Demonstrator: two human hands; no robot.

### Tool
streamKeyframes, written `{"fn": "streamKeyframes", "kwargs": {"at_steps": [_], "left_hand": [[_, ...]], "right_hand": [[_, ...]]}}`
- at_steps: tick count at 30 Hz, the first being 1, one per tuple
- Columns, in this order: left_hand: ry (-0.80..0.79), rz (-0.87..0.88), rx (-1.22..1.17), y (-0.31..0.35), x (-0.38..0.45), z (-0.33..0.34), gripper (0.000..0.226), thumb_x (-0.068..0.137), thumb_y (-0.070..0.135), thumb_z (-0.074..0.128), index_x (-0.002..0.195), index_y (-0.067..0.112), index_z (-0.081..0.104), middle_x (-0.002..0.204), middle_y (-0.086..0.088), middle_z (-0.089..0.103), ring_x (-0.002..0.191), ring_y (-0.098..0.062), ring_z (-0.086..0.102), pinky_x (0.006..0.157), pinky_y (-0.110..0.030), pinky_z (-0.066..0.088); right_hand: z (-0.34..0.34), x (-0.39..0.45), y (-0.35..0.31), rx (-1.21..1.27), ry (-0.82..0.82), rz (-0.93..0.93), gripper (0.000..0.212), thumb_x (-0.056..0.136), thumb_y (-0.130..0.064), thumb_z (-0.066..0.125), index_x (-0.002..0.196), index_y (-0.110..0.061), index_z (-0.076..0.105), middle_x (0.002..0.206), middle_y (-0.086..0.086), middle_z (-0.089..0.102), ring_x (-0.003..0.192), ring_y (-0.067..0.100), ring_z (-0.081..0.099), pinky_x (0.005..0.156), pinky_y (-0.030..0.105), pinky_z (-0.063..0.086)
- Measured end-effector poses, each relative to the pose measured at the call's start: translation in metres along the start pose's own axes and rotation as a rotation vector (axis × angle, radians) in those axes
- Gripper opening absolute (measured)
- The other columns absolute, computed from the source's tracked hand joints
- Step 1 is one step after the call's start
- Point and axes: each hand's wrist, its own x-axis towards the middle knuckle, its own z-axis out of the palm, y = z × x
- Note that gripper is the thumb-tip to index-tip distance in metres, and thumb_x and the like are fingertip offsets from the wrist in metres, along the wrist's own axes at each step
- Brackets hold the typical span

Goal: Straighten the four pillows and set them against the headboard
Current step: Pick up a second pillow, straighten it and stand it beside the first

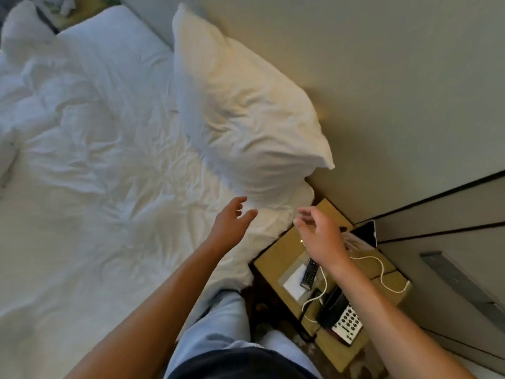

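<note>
While both bare hands are reaching forward empty, the plump white fabric pillow (pixel 246 116) is leaning against the pale padded headboard (pixel 382 77) just beyond them, its long axis running away from the person along the headboard and its near corner hanging over the bed's edge. It is lying ahead of and slightly above the fingers, and the left hand (pixel 232 222) is sitting nearer its lower edge, close to the fabric though contact cannot be told; the right hand (pixel 319 236) is hovering farther out, over the tan wooden bedside surface (pixel 273 258) with its black remote control (pixel 307 273), white charging cable (pixel 382 272) and black desk telephone (pixel 341 315). The fingers (pixel 240 203) of the left hand are spreading wide, and those of the right are loosely curled and parted, neither holding anything. A second white pillow (pixel 109 36) is lying flat farther along the wrinkled white bed (pixel 95 201), by the headboard, so the task is looking only partly done.
</note>
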Motion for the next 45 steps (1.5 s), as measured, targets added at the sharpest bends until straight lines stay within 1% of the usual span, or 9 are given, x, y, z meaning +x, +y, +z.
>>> {"fn": "streamKeyframes", "kwargs": {"at_steps": [3,6,10,13,23,29,34,41,45], "left_hand": [[0.101,-0.072,-0.109,-0.038,-0.072,-0.007,0.041,0.095,0.045,0.063,0.132,0.028,0.061,0.126,0.003,0.066,0.115,-0.012,0.063,0.096,-0.034,0.054],[0.235,-0.149,-0.209,-0.079,-0.145,-0.023,0.030,0.098,0.040,0.062,0.123,0.025,0.067,0.114,0.003,0.071,0.107,-0.011,0.068,0.095,-0.041,0.058],[0.452,-0.230,-0.354,-0.134,-0.249,-0.049,0.014,0.101,0.035,0.059,0.110,0.030,0.068,0.104,0.005,0.074,0.097,-0.008,0.071,0.088,-0.039,0.061],[0.606,-0.317,-0.469,-0.176,-0.326,-0.056,0.017,0.102,0.035,0.057,0.113,0.027,0.068,0.105,0.004,0.075,0.101,-0.008,0.071,0.086,-0.032,0.060],[1.082,-0.547,-0.815,-0.317,-0.532,-0.075,0.017,0.102,0.031,0.057,0.102,0.027,0.073,0.100,0.001,0.076,0.098,-0.012,0.071,0.086,-0.039,0.061],[1.100,-0.625,-0.905,-0.396,-0.594,-0.117,0.017,0.101,0.031,0.057,0.097,0.026,0.073,0.096,0.003,0.076,0.096,-0.011,0.070,0.086,-0.039,0.060],[1.018,-0.561,-0.880,-0.431,-0.587,-0.184,0.017,0.101,0.033,0.058,0.097,0.028,0.073,0.093,0.006,0.076,0.091,-0.008,0.071,0.083,-0.036,0.061],[0.939,-0.395,-0.831,-0.460,-0.541,-0.310,0.018,0.101,0.033,0.059,0.104,0.022,0.072,0.095,0.005,0.077,0.090,-0.008,0.073,0.081,-0.033,0.060],[0.972,-0.466,-0.769,-0.483,-0.536,-0.370,0.018,0.101,0.036,0.057,0.103,0.025,0.072,0.094,0.008,0.075,0.089,-0.004,0.071,0.079,-0.030,0.060]], "right_hand": [[0.020,-0.038,0.017,0.004,-0.155,-0.010,0.014,0.103,-0.037,0.062,0.114,-0.032,0.069,0.105,-0.019,0.071,0.100,-0.006,0.064,0.083,0.022,0.053],[0.048,-0.071,0.019,-0.041,-0.319,-0.037,0.009,0.102,-0.035,0.065,0.106,-0.032,0.073,0.098,-0.016,0.075,0.095,-0.004,0.067,0.083,0.026,0.055],[0.098,-0.111,-0.009,-0.085,-0.485,-0.106,0.019,0.105,-0.037,0.059,0.094,-0.030,0.073,0.088,-0.009,0.078,0.087,0.003,0.073,0.086,0.039,0.060],[0.149,-0.143,-0.043,-0.149,-0.609,-0.207,0.028,0.106,-0.040,0.056,0.085,-0.028,0.072,0.085,-0.007,0.077,0.083,0.007,0.072,0.085,0.045,0.060],[0.356,-0.298,-0.171,-0.232,-0.947,-0.582,0.012,0.103,-0.040,0.059,0.105,-0.035,0.070,0.094,-0.011,0.076,0.090,0.004,0.071,0.082,0.028,0.057],[0.438,-0.376,-0.187,-0.287,-0.943,-0.608,0.015,0.103,-0.041,0.062,0.114,-0.034,0.069,0.101,-0.016,0.072,0.095,-0.012,0.063,0.074,0.014,0.047],[0.460,-0.391,-0.178,-0.358,-0.877,-0.515,0.015,0.103,-0.040,0.062,0.115,-0.034,0.068,0.103,-0.016,0.072,0.093,-0.013,0.064,0.067,0.003,0.047],[0.513,-0.367,-0.193,-0.376,-0.787,-0.389,0.012,0.102,-0.037,0.064,0.110,-0.032,0.070,0.103,-0.014,0.074,0.097,0.001,0.068,0.076,0.018,0.049],[0.584,-0.350,-0.228,-0.399,-0.838,-0.396,0.015,0.103,-0.038,0.061,0.113,-0.030,0.069,0.101,-0.013,0.073,0.094,0.002,0.067,0.074,0.022,0.050]]}}
